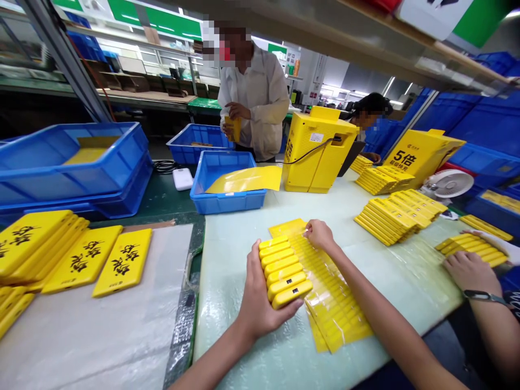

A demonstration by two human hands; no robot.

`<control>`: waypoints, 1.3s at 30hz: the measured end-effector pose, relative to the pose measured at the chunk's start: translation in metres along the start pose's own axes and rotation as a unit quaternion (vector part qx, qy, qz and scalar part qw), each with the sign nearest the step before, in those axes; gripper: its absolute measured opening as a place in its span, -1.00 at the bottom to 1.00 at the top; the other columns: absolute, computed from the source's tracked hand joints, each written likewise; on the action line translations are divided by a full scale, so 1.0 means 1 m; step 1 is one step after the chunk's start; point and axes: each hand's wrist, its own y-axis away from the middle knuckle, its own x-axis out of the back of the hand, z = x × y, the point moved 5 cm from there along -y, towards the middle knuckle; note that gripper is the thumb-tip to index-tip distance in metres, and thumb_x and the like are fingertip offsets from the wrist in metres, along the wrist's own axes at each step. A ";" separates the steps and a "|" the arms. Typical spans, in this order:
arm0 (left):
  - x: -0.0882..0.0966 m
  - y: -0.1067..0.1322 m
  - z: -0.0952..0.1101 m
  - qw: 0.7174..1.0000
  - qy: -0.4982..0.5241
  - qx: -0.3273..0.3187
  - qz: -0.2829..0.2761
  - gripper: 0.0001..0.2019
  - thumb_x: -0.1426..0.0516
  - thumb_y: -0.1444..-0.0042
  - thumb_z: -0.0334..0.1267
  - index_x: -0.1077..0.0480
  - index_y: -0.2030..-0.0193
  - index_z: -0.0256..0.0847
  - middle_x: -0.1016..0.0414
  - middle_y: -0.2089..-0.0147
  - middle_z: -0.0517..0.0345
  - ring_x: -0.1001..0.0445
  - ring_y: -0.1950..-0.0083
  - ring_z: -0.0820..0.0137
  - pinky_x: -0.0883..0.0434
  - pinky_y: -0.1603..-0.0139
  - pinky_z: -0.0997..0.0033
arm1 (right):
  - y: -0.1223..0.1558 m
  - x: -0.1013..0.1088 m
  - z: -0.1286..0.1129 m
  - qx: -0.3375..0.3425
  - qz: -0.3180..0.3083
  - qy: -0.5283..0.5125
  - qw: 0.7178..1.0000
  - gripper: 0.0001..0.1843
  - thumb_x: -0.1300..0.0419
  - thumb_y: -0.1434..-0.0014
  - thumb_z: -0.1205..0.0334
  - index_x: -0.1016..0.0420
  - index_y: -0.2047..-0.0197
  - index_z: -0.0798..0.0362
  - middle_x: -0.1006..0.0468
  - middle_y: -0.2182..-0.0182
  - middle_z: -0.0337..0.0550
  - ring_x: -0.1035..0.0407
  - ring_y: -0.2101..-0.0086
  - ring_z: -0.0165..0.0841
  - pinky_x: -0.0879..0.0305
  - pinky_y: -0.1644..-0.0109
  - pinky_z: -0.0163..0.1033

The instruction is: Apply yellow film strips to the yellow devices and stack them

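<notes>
My left hand point(258, 295) is wrapped around a stack of yellow power banks point(282, 265), held tilted above the table with their narrow ends up. Dark ports show on the nearest two ends. Just right of the stack lie overlapping yellow sticker sheets point(335, 298) with rows of small strips and a glossy film. At the far end of these sheets, my right hand point(319, 235) pinches a small pale sticker between thumb and fingertips. Its other fingers are curled in.
Left, more yellow power banks point(122, 262) with black lettering lie on a covered surface. Blue bins point(227, 203), a yellow box point(311, 157) and stacked power banks point(390, 216) stand farther back. A co-worker's hand point(473, 273) rests at right; another person stands opposite. A shelf hangs overhead.
</notes>
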 end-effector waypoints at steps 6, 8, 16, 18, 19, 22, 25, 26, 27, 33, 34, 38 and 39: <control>0.000 -0.001 0.001 1.000 0.012 0.008 -0.002 0.31 -0.39 -0.06 0.27 0.39 -0.66 -0.06 -0.04 -0.54 -0.33 -0.21 -0.52 -0.26 -0.26 -0.48 -0.40 | 0.002 0.005 -0.004 0.004 0.012 -0.058 0.998 -0.81 -0.41 -0.16 0.39 -0.67 0.12 0.09 -0.73 0.19 -0.09 -0.57 0.13 -0.29 -0.30 0.12 -0.31; 0.000 -0.001 0.002 1.000 0.017 0.008 -0.005 0.31 -0.40 -0.06 0.26 0.38 -0.66 -0.06 -0.04 -0.53 -0.33 -0.20 -0.52 -0.26 -0.26 -0.49 -0.39 | 0.000 0.006 -0.006 -0.005 0.011 -0.091 0.996 -0.81 -0.43 -0.08 0.39 -0.68 0.18 0.09 -0.72 0.25 -0.13 -0.57 0.19 -0.31 -0.31 0.15 -0.33; -0.001 -0.002 0.003 1.000 0.011 -0.006 -0.008 0.29 -0.40 -0.08 0.25 0.38 -0.65 -0.05 0.00 -0.55 -0.34 -0.14 -0.56 -0.29 -0.24 -0.51 -0.41 | -0.005 -0.001 -0.016 -0.038 -0.054 -0.246 0.967 -0.91 -0.37 0.03 0.38 -0.67 0.37 0.15 -0.59 0.55 -0.24 -0.45 0.46 -0.39 -0.27 0.36 -0.37; -0.001 -0.002 0.004 1.000 0.014 -0.007 -0.007 0.29 -0.39 -0.08 0.26 0.38 -0.65 -0.06 0.00 -0.55 -0.35 -0.15 -0.56 -0.28 -0.27 -0.50 -0.40 | -0.003 -0.004 -0.019 -0.044 -0.064 -0.282 0.956 -0.93 -0.36 0.00 0.31 -0.62 0.46 0.14 -0.52 0.62 -0.26 -0.40 0.50 -0.41 -0.24 0.38 -0.36; -0.001 -0.002 0.004 1.000 0.014 -0.008 -0.005 0.29 -0.39 -0.08 0.26 0.38 -0.65 -0.06 0.00 -0.55 -0.35 -0.15 -0.56 -0.28 -0.27 -0.49 -0.40 | -0.001 -0.004 -0.021 -0.045 -0.069 -0.300 0.950 -0.89 -0.37 0.00 0.29 -0.59 0.49 0.14 -0.50 0.63 -0.26 -0.37 0.51 -0.42 -0.23 0.38 -0.36; 0.000 -0.003 0.005 1.000 0.008 -0.014 -0.003 0.28 -0.38 -0.09 0.26 0.37 -0.65 -0.07 -0.01 -0.55 -0.35 -0.15 -0.56 -0.28 -0.26 -0.50 -0.39 | 0.004 0.006 -0.029 -0.038 -0.096 -0.360 0.927 -0.81 -0.39 0.02 0.21 -0.53 0.53 0.12 -0.48 0.63 -0.24 -0.28 0.54 -0.44 -0.22 0.41 -0.35; 0.000 -0.004 0.006 1.000 0.006 -0.017 -0.005 0.31 -0.40 -0.07 0.26 0.39 -0.65 -0.10 0.00 -0.55 -0.36 -0.13 -0.57 -0.27 -0.25 -0.52 -0.36 | 0.018 0.039 -0.035 -0.015 -0.103 -0.421 0.901 -0.72 -0.41 0.03 0.10 -0.50 0.51 0.11 -0.49 0.57 -0.20 -0.20 0.55 -0.48 -0.17 0.46 -0.36; 0.000 -0.003 0.006 1.000 0.007 -0.017 -0.006 0.32 -0.40 -0.06 0.26 0.39 -0.65 -0.11 0.00 -0.55 -0.36 -0.12 -0.58 -0.27 -0.23 -0.53 -0.36 | 0.028 0.055 -0.036 -0.006 -0.095 -0.439 0.893 -0.71 -0.41 0.03 0.06 -0.51 0.48 0.11 -0.50 0.54 -0.20 -0.17 0.54 -0.50 -0.14 0.47 -0.37; -0.001 -0.003 0.006 1.000 0.008 -0.015 -0.007 0.33 -0.41 -0.06 0.27 0.39 -0.65 -0.11 0.01 -0.56 -0.36 -0.11 -0.58 -0.27 -0.22 -0.54 -0.37 | 0.041 0.072 -0.037 0.006 -0.086 -0.456 0.886 -0.69 -0.42 0.03 0.03 -0.52 0.44 0.11 -0.49 0.53 -0.21 -0.13 0.54 -0.52 -0.09 0.49 -0.38; -0.002 -0.004 0.007 1.000 0.006 -0.004 -0.004 0.35 -0.41 -0.04 0.25 0.41 -0.65 -0.14 0.00 -0.55 -0.36 -0.12 -0.57 -0.26 -0.21 -0.53 -0.37 | 0.154 0.130 -0.071 0.077 -0.047 -0.478 0.874 -0.71 -0.54 0.13 0.08 -0.63 0.44 0.07 -0.58 0.51 -0.17 -0.31 0.52 -0.45 -0.24 0.47 -0.34; -0.002 -0.004 0.007 1.000 0.005 -0.004 -0.005 0.35 -0.42 -0.03 0.24 0.41 -0.65 -0.14 0.00 -0.55 -0.36 -0.13 -0.56 -0.26 -0.22 -0.53 -0.36 | 0.168 0.129 -0.078 0.075 -0.040 -0.470 0.879 -0.74 -0.53 0.13 0.10 -0.64 0.44 0.07 -0.61 0.48 -0.13 -0.38 0.50 -0.41 -0.28 0.45 -0.33; -0.001 -0.005 0.008 1.000 0.007 -0.003 -0.006 0.35 -0.42 -0.03 0.23 0.41 -0.64 -0.15 -0.01 -0.53 -0.36 -0.13 -0.56 -0.25 -0.22 -0.53 -0.35 | 0.195 0.118 -0.094 0.068 -0.013 -0.420 0.905 -0.80 -0.44 0.08 0.11 -0.66 0.46 0.07 -0.64 0.47 -0.10 -0.38 0.56 -0.41 -0.22 0.54 -0.34; -0.001 -0.005 0.008 1.000 0.008 -0.002 -0.005 0.35 -0.42 -0.03 0.23 0.42 -0.64 -0.15 -0.02 -0.53 -0.36 -0.14 -0.56 -0.25 -0.23 -0.53 -0.35 | 0.197 0.117 -0.096 0.071 -0.008 -0.411 0.909 -0.81 -0.43 0.08 0.12 -0.66 0.47 0.08 -0.64 0.49 -0.11 -0.36 0.57 -0.42 -0.20 0.55 -0.35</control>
